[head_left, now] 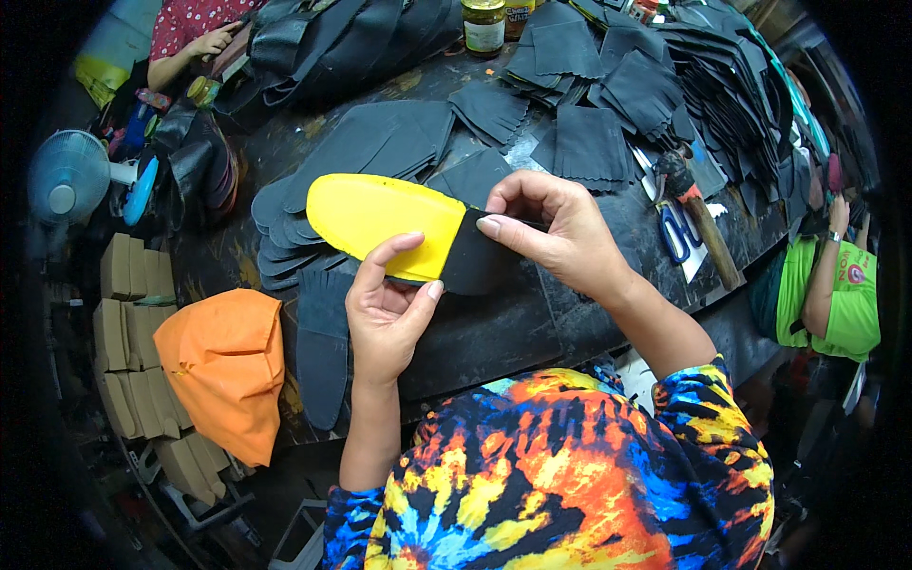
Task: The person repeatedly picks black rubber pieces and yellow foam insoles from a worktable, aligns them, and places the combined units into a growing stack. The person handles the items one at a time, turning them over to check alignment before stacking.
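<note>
A yellow insole-shaped piece [375,214] is held above the dark table, its rounded end pointing left. A black piece of leather-like material [470,258] lies against its right end. My left hand [391,309] grips the yellow piece from below, thumb at the seam where yellow meets black. With thumb and fingers my right hand [556,223] pinches the upper right edge of the black piece. Behind the hands are stacked black sole-shaped pieces [370,138]. A dark sole-shaped piece with a wavy-edged strip [321,347] lies left of my left wrist.
Scissors with blue handles [679,233] and a wooden-handled hammer [708,228] lie at the right. Stacks of scalloped black pieces [589,142] spread across the back, near a glass jar [484,27]. Orange cloth [228,366], cardboard boxes [142,332] and a fan [71,176] stand left. Two other people work nearby.
</note>
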The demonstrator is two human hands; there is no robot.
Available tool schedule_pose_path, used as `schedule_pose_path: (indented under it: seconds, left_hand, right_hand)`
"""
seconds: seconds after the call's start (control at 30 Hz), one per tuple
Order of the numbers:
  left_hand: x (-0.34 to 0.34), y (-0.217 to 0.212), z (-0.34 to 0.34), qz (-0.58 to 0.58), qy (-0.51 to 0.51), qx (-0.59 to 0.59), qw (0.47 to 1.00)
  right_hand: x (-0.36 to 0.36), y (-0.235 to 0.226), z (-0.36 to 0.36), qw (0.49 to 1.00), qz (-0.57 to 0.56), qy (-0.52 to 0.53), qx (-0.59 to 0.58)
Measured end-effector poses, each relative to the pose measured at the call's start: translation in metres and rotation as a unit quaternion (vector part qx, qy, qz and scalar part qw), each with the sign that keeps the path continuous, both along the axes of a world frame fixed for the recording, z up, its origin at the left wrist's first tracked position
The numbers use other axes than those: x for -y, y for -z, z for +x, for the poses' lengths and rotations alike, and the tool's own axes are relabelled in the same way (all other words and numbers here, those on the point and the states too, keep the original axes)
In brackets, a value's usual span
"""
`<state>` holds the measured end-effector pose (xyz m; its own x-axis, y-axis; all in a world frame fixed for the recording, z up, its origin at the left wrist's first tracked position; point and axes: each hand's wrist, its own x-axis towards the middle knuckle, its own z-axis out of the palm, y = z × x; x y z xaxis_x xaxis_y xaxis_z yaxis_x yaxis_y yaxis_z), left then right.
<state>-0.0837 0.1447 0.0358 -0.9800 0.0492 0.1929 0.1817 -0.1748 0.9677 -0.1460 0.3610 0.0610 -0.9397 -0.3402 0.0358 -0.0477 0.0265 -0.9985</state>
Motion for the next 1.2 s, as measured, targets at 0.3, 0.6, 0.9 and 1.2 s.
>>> schedule_pose_path:
  seconds: [0.3, 0.6, 0.9, 1.2]
  left_hand:
    - [0.002, -0.001, 0.003, 0.009, 0.008, 0.002, 1.0]
    - [0.003, -0.003, 0.003, 0.006, 0.017, 0.004, 1.0]
    - [0.002, -0.003, 0.005, 0.007, 0.022, 0.013, 1.0]
    - [-0.001, -0.016, -0.013, -0.055, 0.037, 0.013, 0.998]
  right_hand:
    - [0.0, 0.003, -0.003, 0.999, -0.047, -0.019, 0.02]
    - [0.0, 0.003, -0.004, 0.994, -0.092, -0.019, 0.058]
    - [-0.001, 0.003, -0.003, 0.988, -0.133, -0.025, 0.078]
    - [0.004, 0.002, -0.014, 0.99, -0.019, -0.14, 0.025]
